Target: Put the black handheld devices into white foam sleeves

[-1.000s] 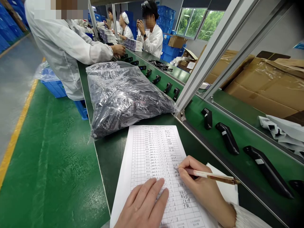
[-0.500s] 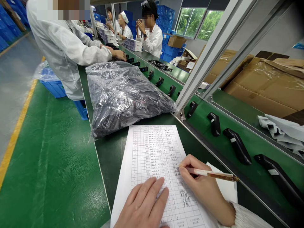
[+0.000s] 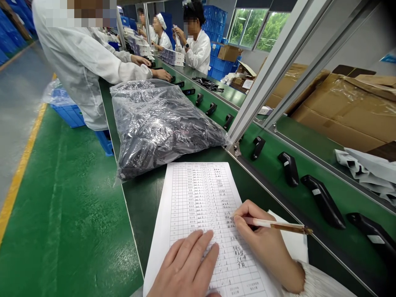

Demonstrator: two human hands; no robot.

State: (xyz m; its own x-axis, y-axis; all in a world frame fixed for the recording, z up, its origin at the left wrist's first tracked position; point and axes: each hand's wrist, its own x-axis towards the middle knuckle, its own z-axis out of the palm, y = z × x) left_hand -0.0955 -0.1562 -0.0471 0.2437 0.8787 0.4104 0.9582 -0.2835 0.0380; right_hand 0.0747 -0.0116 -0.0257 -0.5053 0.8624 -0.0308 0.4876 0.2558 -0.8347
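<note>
A printed form [image 3: 185,214] with rows of handwriting lies on the dark green bench in front of me. Flat on its lower part rests my left hand [image 3: 188,264], fingers stretched out. My right hand [image 3: 262,239] pinches a pen [image 3: 278,225] with a brownish barrel, its back end pointing right. The pen's tip is hidden behind my fingers, at the right-hand column of handwriting. Under my right wrist another white sheet [image 3: 293,239] shows. Just beyond the form sits a clear plastic bag [image 3: 167,123] filled with dark items.
Black handheld devices [image 3: 323,201] with white labels stand in a line on the green conveyor [image 3: 278,194] at right. A metal post [image 3: 266,70] rises beside the form. A co-worker in white [image 3: 77,53] reaches over the line at far left. Cardboard boxes [image 3: 346,111] stand behind.
The black devices have shifted along the conveyor toward the lower right. The co-worker's hands have moved over the line. My own hands have hardly moved.
</note>
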